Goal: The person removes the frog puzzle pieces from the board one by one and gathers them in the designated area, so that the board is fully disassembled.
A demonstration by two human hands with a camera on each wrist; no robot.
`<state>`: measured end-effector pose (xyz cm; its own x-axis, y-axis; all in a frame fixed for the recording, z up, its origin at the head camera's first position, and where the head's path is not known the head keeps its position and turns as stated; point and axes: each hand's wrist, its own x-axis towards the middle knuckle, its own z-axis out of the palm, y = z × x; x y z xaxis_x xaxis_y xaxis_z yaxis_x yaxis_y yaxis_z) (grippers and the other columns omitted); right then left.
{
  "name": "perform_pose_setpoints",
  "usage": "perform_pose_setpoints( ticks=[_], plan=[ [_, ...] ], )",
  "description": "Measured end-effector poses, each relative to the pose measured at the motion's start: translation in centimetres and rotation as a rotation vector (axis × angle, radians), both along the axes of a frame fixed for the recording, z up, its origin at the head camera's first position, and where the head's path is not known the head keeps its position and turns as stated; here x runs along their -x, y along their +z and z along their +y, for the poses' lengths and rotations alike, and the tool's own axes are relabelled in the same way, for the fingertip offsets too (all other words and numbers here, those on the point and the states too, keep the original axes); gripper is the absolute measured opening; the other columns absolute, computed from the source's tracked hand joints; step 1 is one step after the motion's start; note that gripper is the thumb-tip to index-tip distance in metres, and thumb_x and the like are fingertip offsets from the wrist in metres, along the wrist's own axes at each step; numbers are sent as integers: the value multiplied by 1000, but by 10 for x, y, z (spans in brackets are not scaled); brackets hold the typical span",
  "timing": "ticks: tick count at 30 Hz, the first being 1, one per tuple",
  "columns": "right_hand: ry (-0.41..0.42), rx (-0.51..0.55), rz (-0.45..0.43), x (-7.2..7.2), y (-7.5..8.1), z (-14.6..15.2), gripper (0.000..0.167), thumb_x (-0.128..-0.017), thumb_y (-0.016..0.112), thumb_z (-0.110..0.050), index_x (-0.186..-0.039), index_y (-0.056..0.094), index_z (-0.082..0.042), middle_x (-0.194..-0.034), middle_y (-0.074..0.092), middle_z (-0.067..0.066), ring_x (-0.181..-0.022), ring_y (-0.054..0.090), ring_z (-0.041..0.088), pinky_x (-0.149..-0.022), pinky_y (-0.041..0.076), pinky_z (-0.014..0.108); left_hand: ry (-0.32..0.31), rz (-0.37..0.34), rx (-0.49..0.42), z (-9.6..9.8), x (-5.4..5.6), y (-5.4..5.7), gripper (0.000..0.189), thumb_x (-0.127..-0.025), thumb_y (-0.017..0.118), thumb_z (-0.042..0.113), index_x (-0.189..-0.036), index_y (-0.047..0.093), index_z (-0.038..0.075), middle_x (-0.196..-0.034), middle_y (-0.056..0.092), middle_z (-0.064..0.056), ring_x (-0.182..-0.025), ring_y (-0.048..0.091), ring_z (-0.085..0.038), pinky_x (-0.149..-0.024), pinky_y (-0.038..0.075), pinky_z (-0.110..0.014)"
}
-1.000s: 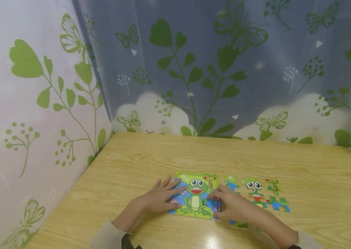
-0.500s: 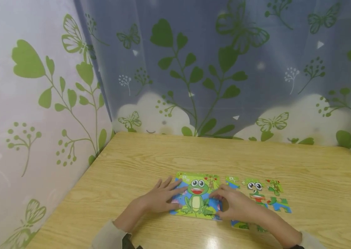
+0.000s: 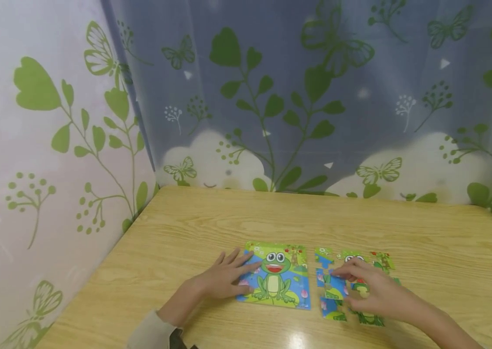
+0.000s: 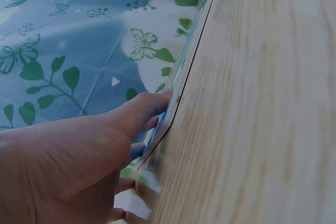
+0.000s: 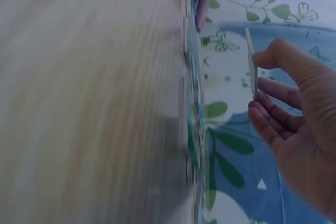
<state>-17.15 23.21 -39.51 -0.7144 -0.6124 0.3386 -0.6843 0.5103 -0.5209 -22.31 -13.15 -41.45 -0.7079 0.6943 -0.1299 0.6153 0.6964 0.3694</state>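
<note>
In the head view, the frog picture board (image 3: 274,278) lies flat on the table. My left hand (image 3: 224,276) rests on its left side, fingers spread; the left wrist view shows this hand (image 4: 100,140) at the board's edge (image 4: 181,85). Over the loose frog puzzle pieces to the right, my right hand (image 3: 376,288) pinches a blue and green puzzle piece (image 3: 336,287) between thumb and fingers. Seen from the right wrist, that thin piece (image 5: 252,64) stands well off the tabletop. The hand hides part of the pieces beneath.
Loose pieces lie in a rough frog layout, among them a lower-left piece (image 3: 332,310) and a tree piece (image 3: 383,259). The wooden table (image 3: 211,213) meets patterned cloth (image 3: 246,97) at the back and left.
My right hand has moved right from the board's right edge to over the loose pieces, with a puzzle piece in its fingers. The left hand has stayed put.
</note>
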Motion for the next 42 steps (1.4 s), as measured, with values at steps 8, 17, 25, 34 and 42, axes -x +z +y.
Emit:
perform_pose_setpoints(
  ticks=[8,17,25,34,42],
  plan=[
    [-67,-43,79,-16,-3,44,42,-75,75,-7,-114,60,-8,-105,50,-9,-88,52,6,-68,49,27,-4,4,4,0,1,-2,62,-93,41,52,-146,26,26,-152,10,-5,-136,-2,-33,-104,-2,-55],
    [-113,-35,193,-27,-19,83,50,-64,77,6,-109,62,-8,-101,52,-9,-84,51,3,-66,45,17,-4,-4,-7,0,-1,2,62,-93,42,52,-146,26,25,-152,10,-6,-136,-1,-34,-104,-2,-55],
    [-165,-105,31,-36,-30,107,39,-74,77,-8,-110,62,-9,-102,49,-12,-86,47,0,-68,42,15,-4,-11,-7,0,0,0,62,-93,42,52,-147,25,26,-153,9,-6,-136,-3,-34,-103,-4,-55],
    [-118,-96,-8,-35,-40,115,37,-77,74,-9,-112,62,-15,-105,51,-12,-89,47,0,-66,43,16,-2,-5,-4,-1,2,-3,62,-93,42,53,-146,25,26,-152,9,-5,-136,-3,-33,-104,-4,-55],
    [-59,-84,35,-33,-43,115,39,-77,74,-6,-111,62,-18,-105,52,-10,-91,47,2,-69,42,15,-4,-5,-7,-1,1,-1,62,-93,42,52,-146,26,25,-152,10,-6,-136,-2,-33,-104,-3,-55]
  ],
)
